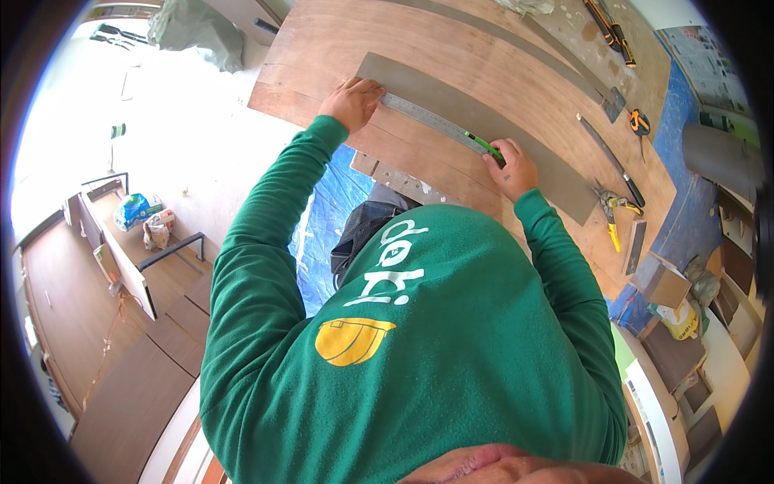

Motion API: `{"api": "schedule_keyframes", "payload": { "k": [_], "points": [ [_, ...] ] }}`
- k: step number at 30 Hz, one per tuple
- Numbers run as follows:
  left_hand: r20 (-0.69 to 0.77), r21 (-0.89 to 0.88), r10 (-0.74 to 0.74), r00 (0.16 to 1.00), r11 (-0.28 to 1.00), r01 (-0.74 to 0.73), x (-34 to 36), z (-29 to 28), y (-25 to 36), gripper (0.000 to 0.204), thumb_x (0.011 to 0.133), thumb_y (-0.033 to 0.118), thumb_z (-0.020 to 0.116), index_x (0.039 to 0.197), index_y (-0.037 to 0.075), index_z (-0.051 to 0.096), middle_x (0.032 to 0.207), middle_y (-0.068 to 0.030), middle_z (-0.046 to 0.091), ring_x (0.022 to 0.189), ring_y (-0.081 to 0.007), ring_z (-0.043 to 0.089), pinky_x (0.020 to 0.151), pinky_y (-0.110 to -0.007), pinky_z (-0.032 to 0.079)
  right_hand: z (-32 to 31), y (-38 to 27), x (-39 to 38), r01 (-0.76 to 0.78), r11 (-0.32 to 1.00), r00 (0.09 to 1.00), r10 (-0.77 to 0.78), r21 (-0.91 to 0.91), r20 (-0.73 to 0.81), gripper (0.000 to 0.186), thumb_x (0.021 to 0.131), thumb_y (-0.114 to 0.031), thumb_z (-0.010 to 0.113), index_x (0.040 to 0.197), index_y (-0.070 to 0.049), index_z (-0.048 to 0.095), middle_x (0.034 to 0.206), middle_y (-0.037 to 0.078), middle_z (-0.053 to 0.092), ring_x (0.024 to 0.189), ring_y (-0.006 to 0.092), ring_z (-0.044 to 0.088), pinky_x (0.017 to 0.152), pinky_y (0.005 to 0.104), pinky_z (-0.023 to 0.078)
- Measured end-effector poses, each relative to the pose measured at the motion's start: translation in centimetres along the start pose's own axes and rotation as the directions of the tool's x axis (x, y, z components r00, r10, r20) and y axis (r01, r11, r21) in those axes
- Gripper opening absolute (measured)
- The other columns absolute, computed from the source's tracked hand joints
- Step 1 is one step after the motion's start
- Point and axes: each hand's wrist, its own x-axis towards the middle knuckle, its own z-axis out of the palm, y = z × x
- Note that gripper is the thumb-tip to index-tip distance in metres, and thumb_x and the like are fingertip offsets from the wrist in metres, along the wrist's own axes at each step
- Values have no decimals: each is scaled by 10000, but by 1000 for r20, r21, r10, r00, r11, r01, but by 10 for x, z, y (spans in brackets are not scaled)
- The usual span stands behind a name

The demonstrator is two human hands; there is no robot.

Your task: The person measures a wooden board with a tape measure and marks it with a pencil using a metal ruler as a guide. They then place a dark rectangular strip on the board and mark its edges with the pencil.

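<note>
A long grey strip (548, 169) lies across a plywood board (306, 64), with a steel ruler (423, 117) along its near edge. My left hand (353, 105) is at the ruler's left end, fingers curled and pressing it down on the strip. My right hand (508, 168), near the ruler's right end, grips a green pencil or marker (481, 141) lying low over the ruler. Right of the strip are yellow-handled snips (614, 230), a long dark-handled tool (611, 157) and a tape measure (639, 123).
A long metal straightedge (500, 32) and orange-black cutters (613, 36) lie at the back. Blue sheeting (318, 202) shows beside the board. Bags (137, 211) and dark metal brackets (173, 250) lie at left; boxes (663, 284) and bags crowd the right.
</note>
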Motion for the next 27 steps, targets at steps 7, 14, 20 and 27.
{"api": "schedule_keyframes", "payload": {
  "k": [7, 14, 20, 27],
  "points": [
    [-63, 64, -89, 994, 994, 93, -4, 3, 24, 410, 952, 212, 618, 1357, 158, 651, 1378, -97, 587, 1310, -315, 514, 1121, -461, 433, 1, 1, 1, 22, 1000, 1000, -22, 5, -2, 213, 886, -222, 744, 1038, -111, 646, 976, 70, 651, 908, 320, 654, 746, 441, 537],
    [-31, 168, -144, 989, 975, 147, -22, 14, 120, 583, 1001, 514, 549, 1534, 290, 477, 1621, -220, 316, 1456, -487, 339, 1202, -634, 244, 2, 2, 1, 24, 999, 1000, -24, 27, -12, 200, 876, -200, 752, 1018, -112, 643, 953, 79, 639, 879, 327, 647, 724, 445, 529],
    [31, 181, -247, 968, 954, 238, -26, 22, 136, 669, 997, 649, 480, 1589, 350, 394, 1659, -288, 206, 1507, -541, 226, 1207, -684, 171, 2, 2, 1, 34, 999, 999, -33, 40, -32, 200, 872, -195, 757, 1012, -111, 642, 949, 75, 638, 875, 327, 646, 713, 446, 525],
    [64, 178, -265, 962, 952, 251, -25, 24, 133, 672, 1008, 642, 463, 1603, 346, 363, 1661, -285, 203, 1514, -539, 210, 1204, -692, 173, 5, 6, 0, 41, 999, 999, -40, 13, -36, 211, 867, -198, 763, 1016, -114, 640, 957, 72, 641, 886, 329, 650, 723, 447, 532]
  ]
}}
